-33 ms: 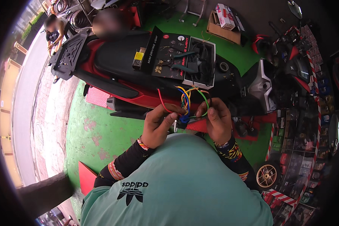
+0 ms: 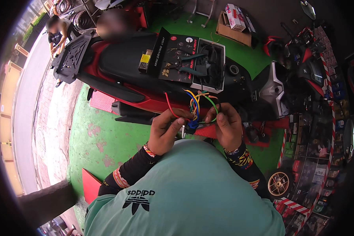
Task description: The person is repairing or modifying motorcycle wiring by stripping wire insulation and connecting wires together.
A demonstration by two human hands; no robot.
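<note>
1. The left hand (image 2: 165, 131) is clenched around a small blue connector (image 2: 192, 125) and the base of a wire bundle (image 2: 196, 103); its grip pinches the connector between thumb and fingers, just in front of the teal shirt (image 2: 192, 188).
2. The right hand (image 2: 226, 126) is also closed, its grip grasping the green wire (image 2: 213, 103) near where it loops back down to the connector.
3. The connector sits between the two hands, touching the left fingers and just beside the right ones, so the left hand is the nearer of the two.
4. The bundle's long axis runs up and away from the hands towards the scooter: red, yellow, blue, orange and green strands fan out above the connector, the red wire (image 2: 168, 105) curving off to the left.
5. Beyond the wires stands a red and black scooter (image 2: 118, 67) on a green floor (image 2: 94, 137). An opened black product box (image 2: 177, 59) lies across its seat, holding a pair of pliers with teal handles (image 2: 192, 65).
6. A gold wheel rim (image 2: 278, 183) leans at lower right, and a cardboard box (image 2: 234, 33) sits beyond the scooter.
</note>
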